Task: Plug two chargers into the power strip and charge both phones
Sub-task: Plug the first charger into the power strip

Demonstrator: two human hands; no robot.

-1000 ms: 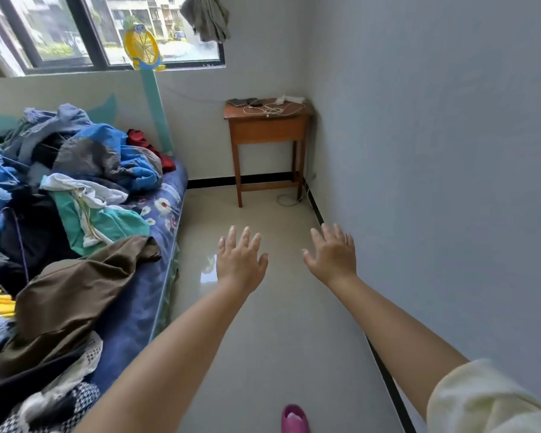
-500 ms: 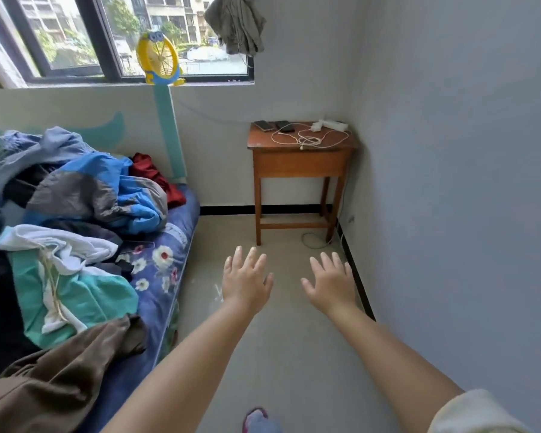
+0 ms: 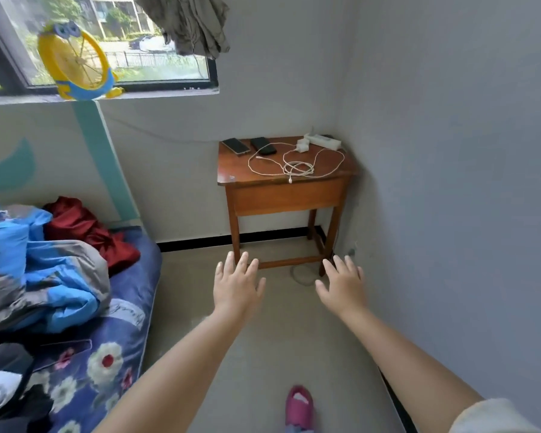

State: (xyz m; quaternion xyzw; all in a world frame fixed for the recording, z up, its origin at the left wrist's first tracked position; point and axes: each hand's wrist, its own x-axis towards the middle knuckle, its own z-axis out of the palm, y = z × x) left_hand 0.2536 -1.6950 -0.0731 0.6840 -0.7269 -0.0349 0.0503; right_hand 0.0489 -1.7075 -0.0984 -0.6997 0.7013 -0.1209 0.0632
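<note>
Reddish-brown wood tabletop (image 3: 331, 170) with white cables (image 3: 294, 167), white power strip (image 3: 324, 141), two black phones (image 3: 249, 145). Left of it, navy floral bed (image 3: 107, 364); pink slipper (image 3: 300, 407) below.

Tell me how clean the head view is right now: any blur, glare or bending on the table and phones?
Head view: daylight from the window, soft and even, no glare on the table; both phones and the white cable read sharp; the bedding at the left edge is smeared; wide-angle bending shows in the curved window frame and in the stretched forearms behind the open left hand and right hand.
</note>
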